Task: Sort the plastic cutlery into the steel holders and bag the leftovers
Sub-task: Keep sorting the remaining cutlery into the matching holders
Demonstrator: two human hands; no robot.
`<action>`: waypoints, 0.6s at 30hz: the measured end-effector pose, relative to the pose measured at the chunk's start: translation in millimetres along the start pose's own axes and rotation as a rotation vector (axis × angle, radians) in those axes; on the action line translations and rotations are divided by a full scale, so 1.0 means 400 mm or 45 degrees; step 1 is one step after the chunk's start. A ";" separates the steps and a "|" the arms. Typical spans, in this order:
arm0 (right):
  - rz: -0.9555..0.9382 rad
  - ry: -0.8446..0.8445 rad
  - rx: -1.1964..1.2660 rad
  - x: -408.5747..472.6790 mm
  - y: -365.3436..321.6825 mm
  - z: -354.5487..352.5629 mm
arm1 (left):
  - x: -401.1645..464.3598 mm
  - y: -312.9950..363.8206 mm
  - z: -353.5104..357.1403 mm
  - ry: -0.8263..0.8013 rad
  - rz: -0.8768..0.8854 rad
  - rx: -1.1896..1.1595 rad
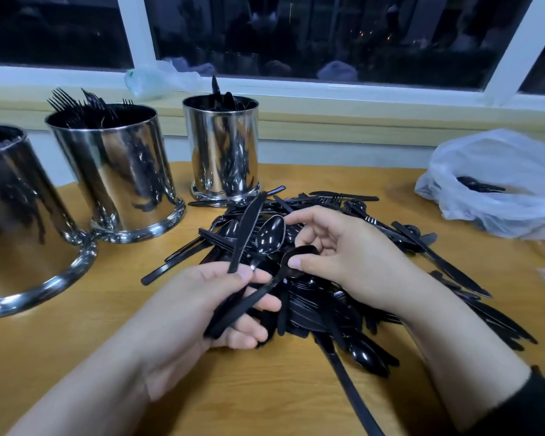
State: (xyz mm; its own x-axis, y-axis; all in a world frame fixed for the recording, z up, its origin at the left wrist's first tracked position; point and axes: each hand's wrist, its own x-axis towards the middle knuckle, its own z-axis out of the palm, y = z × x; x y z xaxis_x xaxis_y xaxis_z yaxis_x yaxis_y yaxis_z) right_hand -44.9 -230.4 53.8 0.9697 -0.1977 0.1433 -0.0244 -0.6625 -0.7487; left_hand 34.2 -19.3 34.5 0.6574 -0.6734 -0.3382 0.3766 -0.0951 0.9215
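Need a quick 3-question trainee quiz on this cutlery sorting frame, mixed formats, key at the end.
1. True or false: the left hand holds a knife and spoons together.
2. Which steel holder shows fork tines above its rim? A. middle holder B. right holder C. neither
3. Fill in: the right hand pinches the bowl of a ____ above the pile.

Key: 1 true. 2 A. 3 spoon.
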 end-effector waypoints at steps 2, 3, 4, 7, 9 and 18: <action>0.018 0.055 -0.052 0.007 0.001 0.019 | -0.003 -0.004 0.005 -0.005 0.028 0.062; 0.031 0.076 -0.063 0.009 0.000 0.024 | -0.004 -0.006 0.006 -0.011 0.047 0.071; 0.040 0.089 -0.059 0.010 -0.001 0.024 | -0.004 -0.006 0.007 -0.015 0.059 0.070; 0.050 0.118 0.031 0.001 -0.006 0.014 | -0.004 -0.006 0.005 -0.018 0.067 0.115; 0.067 0.146 0.074 -0.004 -0.011 0.013 | -0.005 -0.007 0.004 -0.030 0.065 0.145; 0.068 0.126 0.149 0.002 -0.009 0.021 | -0.008 -0.010 0.014 -0.087 0.185 0.293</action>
State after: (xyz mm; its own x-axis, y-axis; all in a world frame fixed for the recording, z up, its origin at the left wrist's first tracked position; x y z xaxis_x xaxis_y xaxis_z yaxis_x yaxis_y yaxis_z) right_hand -42.2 -222.3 51.1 0.9389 -0.3048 0.1599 -0.0416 -0.5616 -0.8264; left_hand 26.8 -21.0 32.9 0.6450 -0.7394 -0.1931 0.1186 -0.1528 0.9811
